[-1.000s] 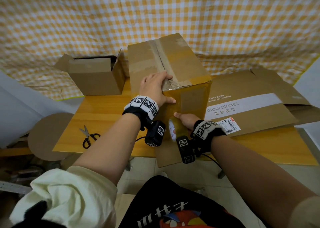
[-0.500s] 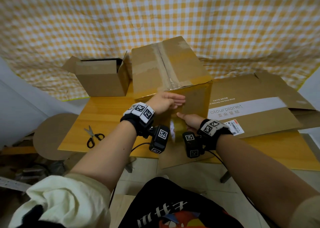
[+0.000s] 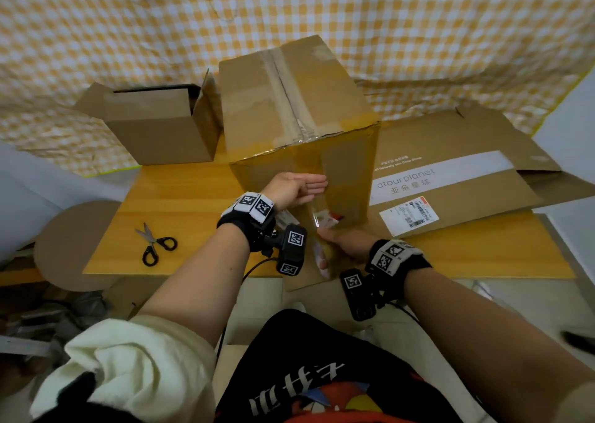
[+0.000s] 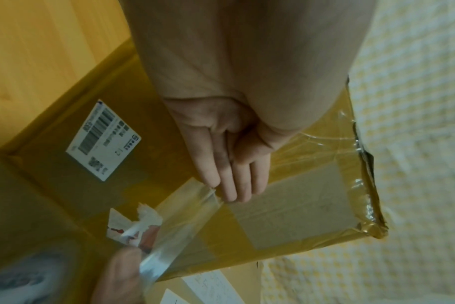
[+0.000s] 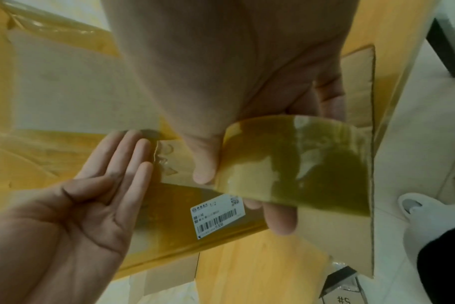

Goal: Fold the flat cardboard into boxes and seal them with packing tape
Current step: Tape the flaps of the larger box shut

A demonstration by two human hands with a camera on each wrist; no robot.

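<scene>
The tall cardboard box (image 3: 299,107) stood on the wooden desk (image 3: 180,197); the left hand (image 3: 294,188), grip flat with straight fingers, pressed the tape strip (image 4: 185,207) onto its near side, while the right hand (image 3: 346,245) grip curled around the packing tape roll (image 5: 296,160) just below

The left hand (image 4: 229,156) lies flat against the side of the taped cardboard box (image 4: 294,218), fingers (image 4: 230,185) straight and together, their tips pressing the upper end of a clear tape strip (image 4: 179,222) onto the cardboard; the strip runs down to the lower left, where a blurred thumb of the right hand (image 4: 120,275) holds it; a torn white label (image 4: 133,226) sits under the strip; a barcode sticker (image 4: 103,142) is stuck on the box's adjoining face; the wooden desk (image 4: 39,51) shows at upper left; yellow checked cloth (image 4: 416,144) fills the right.
</scene>
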